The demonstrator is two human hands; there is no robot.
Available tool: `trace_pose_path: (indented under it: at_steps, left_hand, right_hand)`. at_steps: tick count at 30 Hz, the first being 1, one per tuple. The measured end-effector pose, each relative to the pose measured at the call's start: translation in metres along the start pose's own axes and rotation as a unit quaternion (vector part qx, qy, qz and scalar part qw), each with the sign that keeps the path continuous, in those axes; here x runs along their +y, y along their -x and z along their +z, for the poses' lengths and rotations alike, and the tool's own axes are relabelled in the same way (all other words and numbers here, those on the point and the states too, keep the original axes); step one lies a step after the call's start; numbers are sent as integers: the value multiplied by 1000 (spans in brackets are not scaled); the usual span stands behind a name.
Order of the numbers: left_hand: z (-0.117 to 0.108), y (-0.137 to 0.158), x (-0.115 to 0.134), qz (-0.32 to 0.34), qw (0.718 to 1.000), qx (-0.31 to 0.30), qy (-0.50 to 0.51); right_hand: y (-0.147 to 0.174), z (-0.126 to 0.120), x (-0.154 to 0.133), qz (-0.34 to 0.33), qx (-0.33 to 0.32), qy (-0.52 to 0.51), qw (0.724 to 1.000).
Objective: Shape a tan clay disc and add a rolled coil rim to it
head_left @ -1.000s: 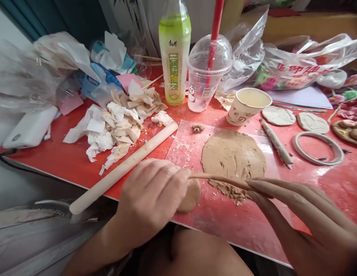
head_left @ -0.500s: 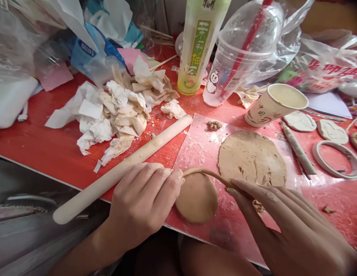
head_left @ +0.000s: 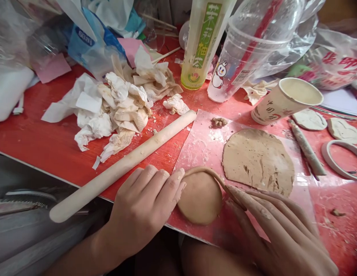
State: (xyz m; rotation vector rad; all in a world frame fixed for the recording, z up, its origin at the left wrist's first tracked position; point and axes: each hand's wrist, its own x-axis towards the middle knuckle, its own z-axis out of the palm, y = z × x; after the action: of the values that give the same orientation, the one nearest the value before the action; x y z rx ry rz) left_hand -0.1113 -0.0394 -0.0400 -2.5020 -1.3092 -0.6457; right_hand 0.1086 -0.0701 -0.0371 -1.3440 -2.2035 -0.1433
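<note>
A thin brown clay coil (head_left: 202, 169) arches along the far edge of a round clay disc (head_left: 200, 197) near the table's front edge. My left hand (head_left: 148, 203) is closed at the disc's left side, pinching one end of the coil between thumb and fingers. On the right, my right hand (head_left: 279, 222) grips the other end between its thumb and straight fingers. Just behind that hand lies a larger rolled-out clay slab (head_left: 257, 161) with a cracked surface. Both clay pieces rest on a clear plastic sheet (head_left: 192, 151).
A wooden rolling pin (head_left: 123, 166) lies diagonally left of the sheet, before crumpled tissues (head_left: 121, 107). Behind stand a drink bottle (head_left: 203, 46), a plastic cup (head_left: 236, 65) and a paper cup (head_left: 285, 101). A clay-smeared stick (head_left: 306, 149) and a tape ring (head_left: 344, 159) lie right.
My right hand has lowered and drawn nearer the disc, bending the coil down around its right side. The left hand keeps its pinch. The view has shifted slightly.
</note>
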Motion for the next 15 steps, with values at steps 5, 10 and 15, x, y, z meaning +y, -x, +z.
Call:
trace_pose_path:
  at_steps: [5,10,15]
  left_hand:
    - [-3,4,0,-4,1000,-14,28]
    - [-9,7,0,-17,993,-42,109]
    - [-13,15,-6,-59,967,-122,218]
  right_hand:
    - [2,-4,3,-39,-40,-20,998]
    - [17,-6,10,-77,-73,-33,994]
    - [24,-12,13,-102,-104,-30,989]
